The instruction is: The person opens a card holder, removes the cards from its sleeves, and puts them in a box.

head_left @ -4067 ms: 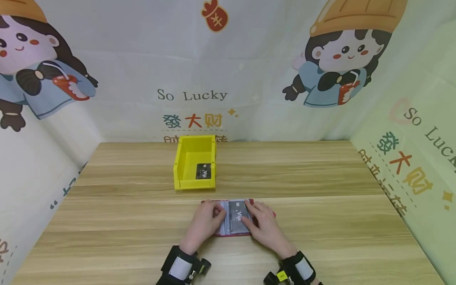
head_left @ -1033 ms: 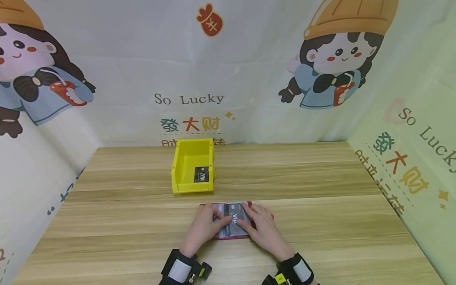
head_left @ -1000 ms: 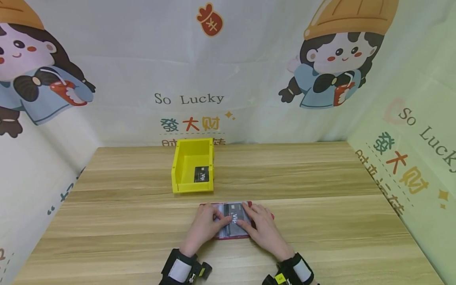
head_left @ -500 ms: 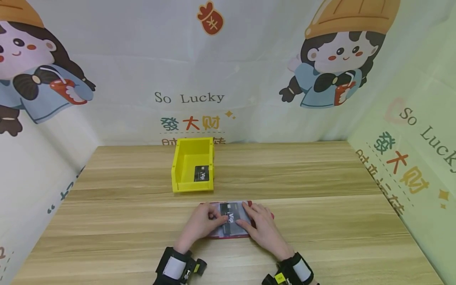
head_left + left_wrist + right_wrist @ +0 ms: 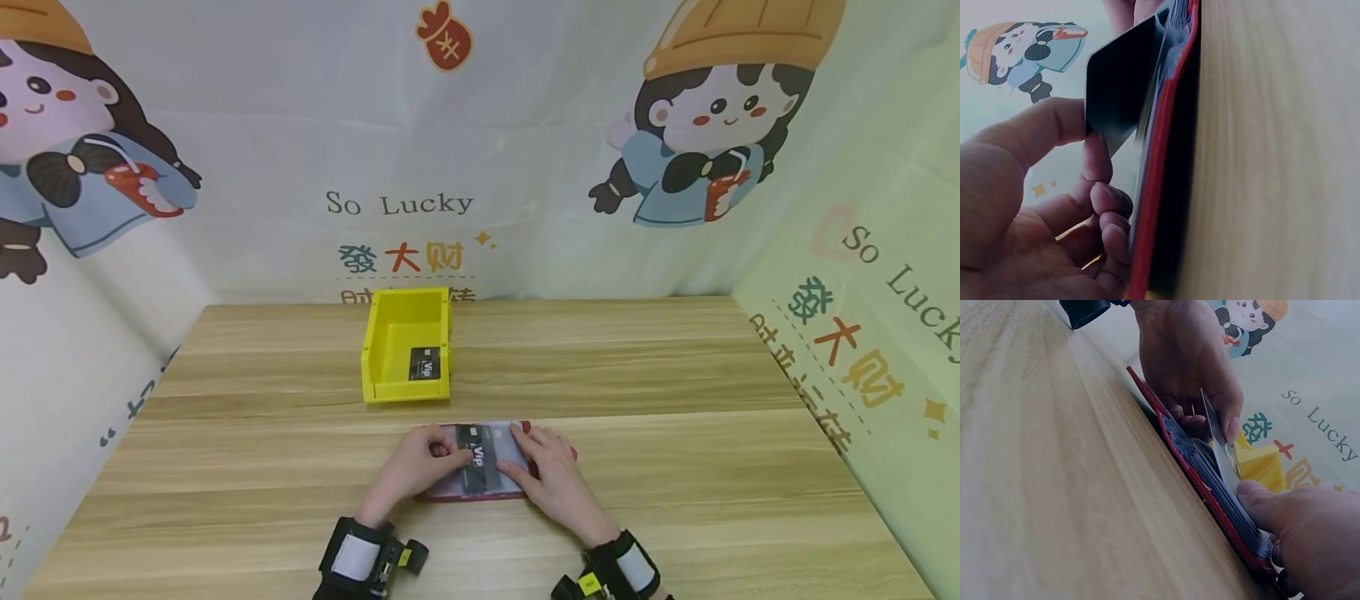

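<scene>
A red card holder [image 5: 510, 443] lies spread on the table, its clear sleeves facing up. My left hand [image 5: 417, 462] pinches the left edge of a black VIP card [image 5: 474, 477] between thumb and fingers. The card's right part seems to be still inside a clear sleeve. Seen from the left wrist, the card [image 5: 1119, 81] tilts up from the red cover [image 5: 1159, 137]. My right hand [image 5: 557, 483] holds the holder's right side. In the right wrist view its thumb [image 5: 1257, 495] presses on the stacked sleeves, while its other fingers are mostly hidden at the edge.
Behind the holder stands a yellow bin [image 5: 390, 346], with another black VIP card [image 5: 425, 364] inside at its front right corner. The wooden table [image 5: 637, 358] stretches to both sides. Printed cloth [image 5: 540, 250] hangs along its back and sides.
My left hand has moved left, sliding the VIP card leftward partly out of its sleeve. Four seconds ago the card lay fully over the right-hand sleeve. My right hand stays about where it was.
</scene>
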Demonstrator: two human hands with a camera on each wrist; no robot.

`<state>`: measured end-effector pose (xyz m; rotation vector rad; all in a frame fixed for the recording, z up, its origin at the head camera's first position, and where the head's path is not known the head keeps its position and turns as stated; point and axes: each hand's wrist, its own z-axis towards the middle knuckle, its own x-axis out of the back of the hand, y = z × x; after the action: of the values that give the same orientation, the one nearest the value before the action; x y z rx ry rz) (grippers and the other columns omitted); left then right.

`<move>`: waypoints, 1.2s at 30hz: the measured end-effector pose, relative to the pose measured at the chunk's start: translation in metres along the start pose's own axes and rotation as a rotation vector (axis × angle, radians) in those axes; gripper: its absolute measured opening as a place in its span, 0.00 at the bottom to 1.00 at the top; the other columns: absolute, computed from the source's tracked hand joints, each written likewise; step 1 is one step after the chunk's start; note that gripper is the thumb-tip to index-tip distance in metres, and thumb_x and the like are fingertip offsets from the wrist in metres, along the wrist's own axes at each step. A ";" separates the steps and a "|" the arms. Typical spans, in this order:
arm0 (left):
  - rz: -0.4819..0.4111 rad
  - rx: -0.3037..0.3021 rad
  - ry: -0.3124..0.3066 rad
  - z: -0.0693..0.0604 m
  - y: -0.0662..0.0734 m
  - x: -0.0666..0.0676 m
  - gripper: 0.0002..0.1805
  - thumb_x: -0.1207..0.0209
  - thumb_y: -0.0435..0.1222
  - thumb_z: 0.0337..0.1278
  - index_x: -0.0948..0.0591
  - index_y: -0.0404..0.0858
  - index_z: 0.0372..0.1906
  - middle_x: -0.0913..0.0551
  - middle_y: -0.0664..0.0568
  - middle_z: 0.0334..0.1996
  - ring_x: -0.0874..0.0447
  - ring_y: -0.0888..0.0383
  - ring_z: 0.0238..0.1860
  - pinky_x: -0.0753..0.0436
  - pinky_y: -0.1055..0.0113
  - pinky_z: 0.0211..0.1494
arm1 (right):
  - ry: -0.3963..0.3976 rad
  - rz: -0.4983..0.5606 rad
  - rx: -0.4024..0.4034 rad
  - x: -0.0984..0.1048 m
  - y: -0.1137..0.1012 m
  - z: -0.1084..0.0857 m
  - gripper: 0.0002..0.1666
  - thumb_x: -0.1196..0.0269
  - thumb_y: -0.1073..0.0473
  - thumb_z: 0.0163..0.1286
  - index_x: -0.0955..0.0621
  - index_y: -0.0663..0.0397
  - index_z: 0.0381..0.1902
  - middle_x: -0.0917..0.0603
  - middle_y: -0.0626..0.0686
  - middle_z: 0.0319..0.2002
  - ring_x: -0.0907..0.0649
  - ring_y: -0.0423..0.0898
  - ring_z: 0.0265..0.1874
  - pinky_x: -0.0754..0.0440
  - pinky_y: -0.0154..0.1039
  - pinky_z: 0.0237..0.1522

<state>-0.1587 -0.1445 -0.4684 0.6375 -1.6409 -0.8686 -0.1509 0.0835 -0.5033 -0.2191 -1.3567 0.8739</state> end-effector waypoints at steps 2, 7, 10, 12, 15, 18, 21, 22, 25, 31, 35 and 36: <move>0.000 0.002 0.002 0.000 -0.001 0.001 0.13 0.33 0.41 0.59 0.20 0.39 0.24 0.27 0.55 0.24 0.30 0.60 0.29 0.35 0.71 0.32 | 0.001 0.002 -0.001 0.000 0.000 0.000 0.33 0.31 0.52 0.66 0.22 0.65 0.64 0.19 0.49 0.43 0.27 0.42 0.42 0.32 0.42 0.50; -0.028 0.018 0.000 0.001 -0.001 0.002 0.12 0.35 0.39 0.60 0.21 0.38 0.26 0.25 0.54 0.25 0.29 0.60 0.29 0.34 0.71 0.32 | 0.004 0.003 0.003 0.001 0.000 0.000 0.33 0.31 0.53 0.67 0.22 0.66 0.64 0.18 0.49 0.43 0.27 0.42 0.42 0.32 0.43 0.51; -0.053 0.032 -0.007 0.001 -0.001 0.003 0.11 0.37 0.38 0.62 0.21 0.38 0.27 0.25 0.54 0.26 0.29 0.59 0.30 0.33 0.70 0.33 | 0.005 0.003 0.003 0.001 -0.001 0.000 0.32 0.31 0.53 0.67 0.22 0.66 0.64 0.17 0.49 0.44 0.26 0.42 0.43 0.31 0.44 0.52; -0.071 0.040 -0.017 0.001 -0.002 0.004 0.11 0.38 0.38 0.63 0.21 0.37 0.28 0.24 0.53 0.27 0.29 0.59 0.31 0.33 0.70 0.33 | 0.003 0.005 0.000 0.001 -0.001 0.000 0.32 0.32 0.53 0.67 0.22 0.66 0.64 0.18 0.49 0.44 0.27 0.42 0.42 0.31 0.44 0.52; -0.101 0.051 -0.029 0.001 -0.003 0.006 0.10 0.40 0.38 0.64 0.20 0.36 0.29 0.22 0.53 0.30 0.28 0.58 0.33 0.32 0.68 0.36 | 0.003 0.004 0.000 0.002 -0.001 0.000 0.32 0.31 0.53 0.67 0.22 0.66 0.64 0.18 0.49 0.44 0.27 0.41 0.42 0.31 0.44 0.52; -0.123 0.055 -0.031 0.002 -0.004 0.007 0.10 0.41 0.38 0.64 0.20 0.36 0.29 0.21 0.52 0.32 0.27 0.57 0.35 0.32 0.66 0.37 | 0.000 0.008 -0.001 0.002 -0.001 0.000 0.32 0.31 0.53 0.67 0.22 0.66 0.64 0.18 0.49 0.43 0.27 0.42 0.42 0.32 0.44 0.52; -0.137 0.053 -0.017 0.002 -0.003 0.008 0.10 0.40 0.37 0.63 0.20 0.36 0.28 0.20 0.52 0.32 0.27 0.57 0.35 0.31 0.66 0.38 | -0.005 0.009 -0.003 0.002 -0.001 0.000 0.33 0.32 0.53 0.67 0.23 0.66 0.64 0.18 0.48 0.43 0.27 0.41 0.42 0.32 0.42 0.50; -0.145 0.055 -0.011 0.002 -0.002 0.008 0.10 0.39 0.37 0.63 0.20 0.36 0.28 0.20 0.52 0.31 0.27 0.57 0.35 0.31 0.66 0.37 | -0.008 0.009 -0.005 0.002 -0.001 0.001 0.33 0.32 0.52 0.67 0.23 0.66 0.64 0.19 0.48 0.43 0.28 0.41 0.42 0.32 0.41 0.49; -0.171 0.080 0.022 0.000 0.000 0.009 0.09 0.38 0.36 0.61 0.20 0.36 0.27 0.20 0.53 0.28 0.26 0.58 0.31 0.30 0.68 0.34 | -0.020 0.012 -0.011 0.003 -0.001 0.001 0.33 0.32 0.51 0.67 0.23 0.65 0.65 0.20 0.47 0.42 0.29 0.40 0.41 0.34 0.37 0.45; -0.222 0.133 0.089 -0.004 0.005 0.016 0.08 0.35 0.35 0.60 0.19 0.35 0.29 0.17 0.53 0.24 0.24 0.59 0.28 0.27 0.69 0.33 | -0.034 0.029 -0.026 0.003 -0.002 0.001 0.34 0.32 0.51 0.68 0.23 0.64 0.65 0.21 0.46 0.42 0.30 0.40 0.41 0.36 0.34 0.43; -0.260 0.139 0.122 -0.004 0.007 0.025 0.08 0.34 0.35 0.59 0.18 0.33 0.34 0.12 0.48 0.27 0.19 0.59 0.28 0.21 0.67 0.36 | -0.033 0.032 -0.028 0.003 -0.002 0.001 0.34 0.32 0.51 0.68 0.23 0.64 0.65 0.22 0.45 0.40 0.31 0.40 0.40 0.37 0.35 0.44; -0.271 0.136 0.130 -0.003 0.007 0.028 0.08 0.34 0.34 0.59 0.17 0.32 0.35 0.11 0.46 0.28 0.17 0.59 0.28 0.19 0.66 0.37 | -0.030 0.030 -0.026 0.003 -0.002 0.001 0.34 0.32 0.50 0.68 0.23 0.65 0.65 0.23 0.45 0.39 0.31 0.40 0.40 0.37 0.35 0.45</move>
<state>-0.1618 -0.1628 -0.4462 1.0084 -1.5267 -0.8926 -0.1511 0.0835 -0.4996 -0.2475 -1.3968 0.8881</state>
